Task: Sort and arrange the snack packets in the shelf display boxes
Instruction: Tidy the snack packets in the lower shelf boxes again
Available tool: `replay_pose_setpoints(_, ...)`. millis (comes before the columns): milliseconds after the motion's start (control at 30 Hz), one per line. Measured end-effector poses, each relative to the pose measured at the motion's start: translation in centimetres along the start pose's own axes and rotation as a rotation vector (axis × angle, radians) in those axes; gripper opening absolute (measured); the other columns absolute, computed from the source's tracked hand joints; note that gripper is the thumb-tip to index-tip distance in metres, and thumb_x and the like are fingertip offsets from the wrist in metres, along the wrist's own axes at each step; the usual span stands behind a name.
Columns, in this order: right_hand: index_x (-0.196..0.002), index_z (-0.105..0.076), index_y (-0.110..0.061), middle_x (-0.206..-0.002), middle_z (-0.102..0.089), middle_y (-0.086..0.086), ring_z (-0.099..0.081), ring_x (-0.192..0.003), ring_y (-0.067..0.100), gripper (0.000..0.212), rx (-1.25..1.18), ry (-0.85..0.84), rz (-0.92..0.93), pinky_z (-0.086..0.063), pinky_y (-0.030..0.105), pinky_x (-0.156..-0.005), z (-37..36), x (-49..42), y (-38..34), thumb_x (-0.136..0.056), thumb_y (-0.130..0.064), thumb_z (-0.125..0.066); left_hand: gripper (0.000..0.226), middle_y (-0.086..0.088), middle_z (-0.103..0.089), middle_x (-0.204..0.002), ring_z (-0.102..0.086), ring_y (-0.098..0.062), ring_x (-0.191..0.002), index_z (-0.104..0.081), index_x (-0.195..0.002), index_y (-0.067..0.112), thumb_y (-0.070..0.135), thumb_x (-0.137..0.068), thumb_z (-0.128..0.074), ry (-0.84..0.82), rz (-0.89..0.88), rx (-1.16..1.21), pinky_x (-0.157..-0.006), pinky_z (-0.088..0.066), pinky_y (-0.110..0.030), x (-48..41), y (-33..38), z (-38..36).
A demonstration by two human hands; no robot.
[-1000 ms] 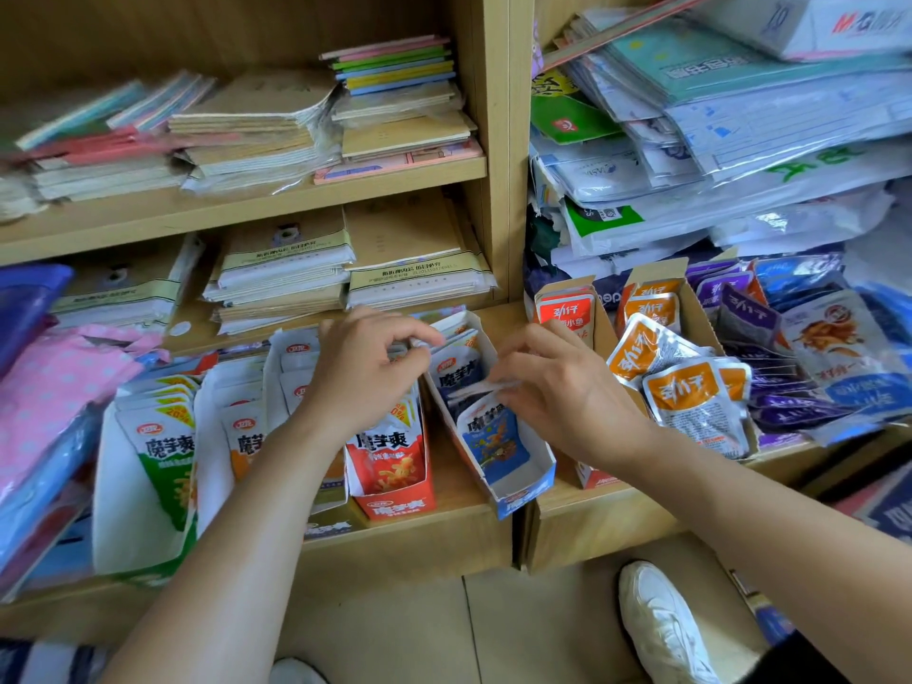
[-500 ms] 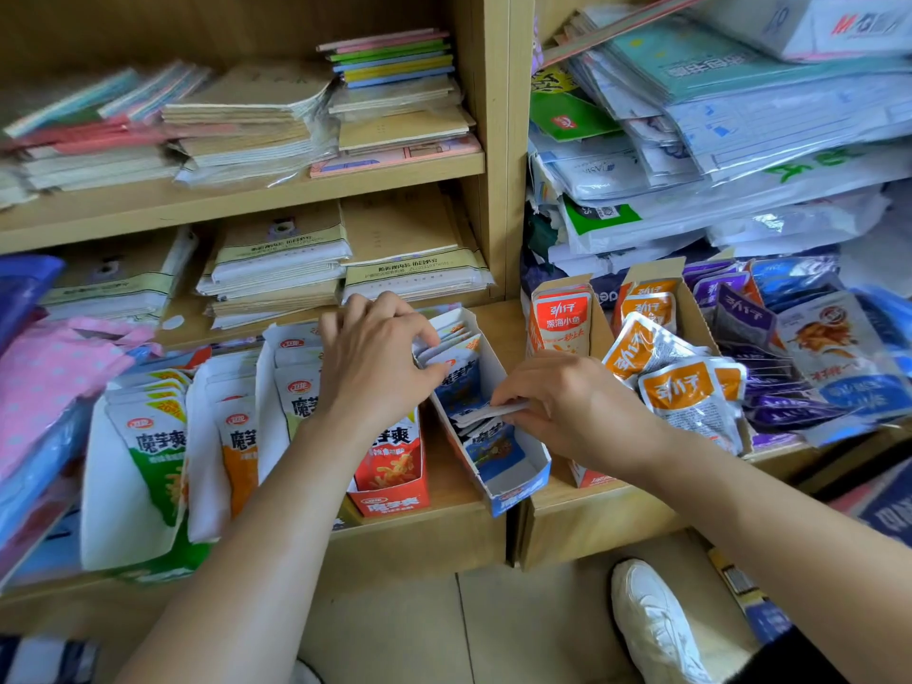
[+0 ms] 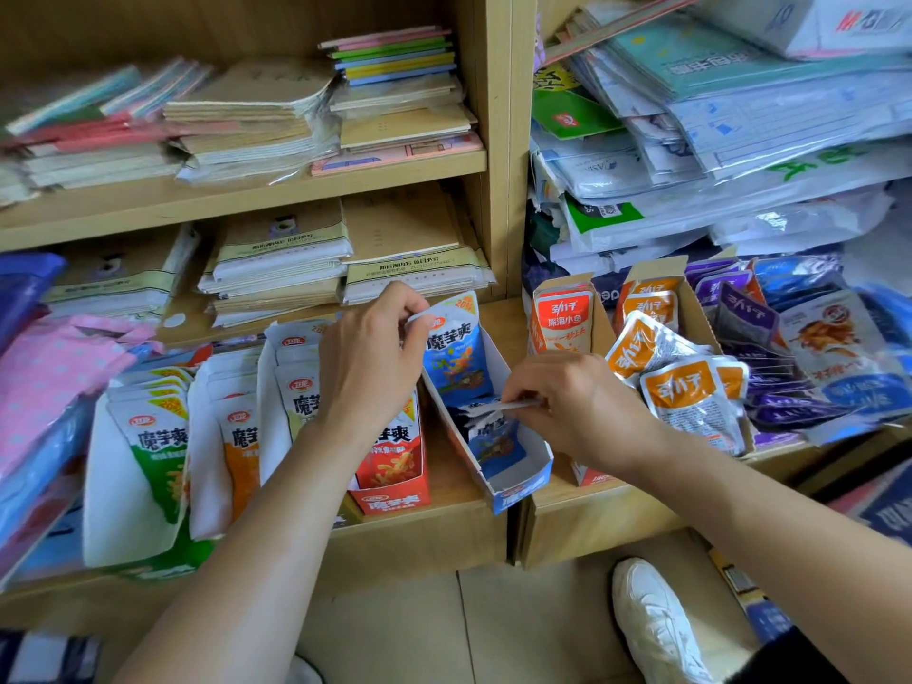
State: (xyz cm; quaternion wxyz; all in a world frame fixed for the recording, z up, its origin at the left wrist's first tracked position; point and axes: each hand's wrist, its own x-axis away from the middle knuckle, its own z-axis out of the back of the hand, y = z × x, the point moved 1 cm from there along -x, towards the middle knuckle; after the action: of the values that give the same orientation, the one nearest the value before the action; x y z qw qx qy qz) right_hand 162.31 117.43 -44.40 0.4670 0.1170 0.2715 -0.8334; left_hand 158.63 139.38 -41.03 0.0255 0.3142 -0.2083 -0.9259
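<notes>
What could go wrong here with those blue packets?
The blue display box sits askew at the very shelf edge, so tugging its blue packets could tip it off. The right hand works beside a loose heap of orange packets; its wrist might knock some off.

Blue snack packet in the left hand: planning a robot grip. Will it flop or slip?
Probably light: the left hand holds the blue snack packet by one pinched top corner. Likely fairly stiff: it stands flat, not drooping. Its smooth film may slip.
</notes>
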Motion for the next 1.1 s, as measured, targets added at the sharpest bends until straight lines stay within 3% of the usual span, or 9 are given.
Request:
replay_pose_setpoints(233, -0.068, -0.068, -0.008, -0.068, -0.065, 0.001, -0.059, -0.063, 0.019, 0.017, 0.042, 0.231, -0.062, -0.047, 0.032, -0.051, -1.1, -2.0, 0.5, -0.074, 0.004, -0.079, 0.006, 0.014, -0.073, -0.081, -0.069, -0.003, -0.079, -0.074, -0.092, 0.027, 0.022, -0.089, -0.074, -0.106, 0.108, 0.248, -0.074, -0.06, -0.039, 0.0, -0.4, 0.1)
replay_pose_setpoints(400, -0.073, -0.068, -0.005, -0.072, -0.067, 0.004, -0.06, -0.067, 0.025, 0.013, 0.066, 0.325, -0.07, -0.05, 0.036, -0.053, -2.2, -2.9, 0.3, -0.072, 0.005, -0.077, 0.009, 0.015, -0.074, -0.086, -0.07, -0.004, -0.082, -0.077, -0.096, 0.027, 0.023, -0.089, -0.074, -0.199, 0.087, 0.341, -0.077, -0.06, -0.04, 0.2, -0.3, 0.4)
replay_pose_setpoints(567, -0.091, -0.064, -0.009, -0.09, -0.063, 0.003, -0.06, -0.076, 0.022, 0.022, -0.018, 0.293, -0.205, -0.054, 0.043, -0.062, -3.0, -2.8, 0.2, -0.078, -0.008, -0.082, 0.013, 0.017, -0.074, -0.082, -0.068, -0.003, -0.08, -0.077, -0.099, 0.028, 0.021, -0.09, -0.07, -0.172, 0.016, 0.141, -0.083, -0.057, -0.038, 0.6, -0.2, 0.4)
replay_pose_setpoints(667, -0.098, -0.057, -0.013, -0.096, -0.057, -0.003, -0.052, -0.084, 0.014, 0.033, 0.007, 0.326, -0.311, -0.05, 0.033, -0.068, -2.8, -2.6, 0.3, -0.079, -0.023, -0.083, 0.013, 0.013, -0.074, -0.08, -0.064, -0.018, -0.084, -0.077, -0.098, 0.026, 0.018, -0.09, -0.071, -0.073, -0.051, -0.024, -0.086, -0.049, -0.04, 0.6, 0.1, 0.1)
replay_pose_setpoints(767, -0.112, -0.06, -0.015, -0.104, -0.06, -0.007, -0.056, -0.085, 0.009, 0.041, -0.096, 0.305, -0.445, -0.051, 0.028, -0.071, -2.5, -2.7, 0.7, -0.083, -0.036, -0.079, 0.015, 0.007, -0.073, -0.097, -0.057, -0.022, -0.1, -0.076, -0.102, 0.024, 0.018, -0.09, -0.07, -0.035, -0.006, -0.064, -0.083, -0.04, -0.032, 0.1, -0.3, -0.2)
replay_pose_setpoints(833, -0.119, -0.062, -0.015, -0.11, -0.066, -0.004, -0.062, -0.086, 0.011, 0.047, -0.138, 0.277, -0.483, -0.056, 0.032, -0.074, -2.4, -3.1, 1.0, -0.084, -0.041, -0.077, 0.021, 0.003, -0.071, -0.116, -0.056, -0.023, -0.112, -0.074, -0.113, 0.021, 0.018, -0.094, -0.065, -0.068, 0.029, -0.049, -0.093, -0.04, -0.033, -0.2, -0.4, -0.2)
replay_pose_setpoints(900, -0.126, -0.061, -0.016, -0.115, -0.069, -0.002, -0.066, -0.092, 0.013, 0.053, -0.145, 0.243, -0.472, -0.058, 0.036, -0.079, -2.4, -3.5, 1.2, -0.083, -0.044, -0.076, 0.03, 0.002, -0.067, -0.129, -0.054, -0.024, -0.121, -0.069, -0.125, 0.022, 0.028, -0.098, -0.058, -0.144, 0.09, -0.026, -0.099, -0.038, -0.036, -0.6, -0.4, -0.1)
replay_pose_setpoints(1000, -0.129, -0.06, -0.017, -0.116, -0.07, -0.001, -0.066, -0.093, 0.012, 0.053, -0.154, 0.191, -0.462, -0.059, 0.036, -0.079, -2.6, -4.2, 1.1, -0.084, -0.041, -0.077, 0.057, 0.009, -0.058, -0.14, -0.042, -0.02, -0.131, -0.059, -0.136, 0.032, 0.06, -0.088, -0.046, -0.284, 0.143, -0.111, -0.102, -0.028, -0.039, -0.7, -0.5, 0.1)
replay_pose_setpoints(1100, -0.135, -0.056, -0.019, -0.115, -0.071, 0.0, -0.068, -0.092, 0.013, 0.054, -0.21, 0.129, -0.443, -0.06, 0.039, -0.079, -2.9, -4.6, 1.1, -0.087, -0.028, -0.077, 0.055, 0.01, -0.055, -0.136, -0.041, -0.017, -0.131, -0.058, -0.135, 0.037, 0.06, -0.086, -0.061, -0.314, 0.105, -0.204, -0.102, -0.024, -0.041, -0.5, -0.9, 0.0)
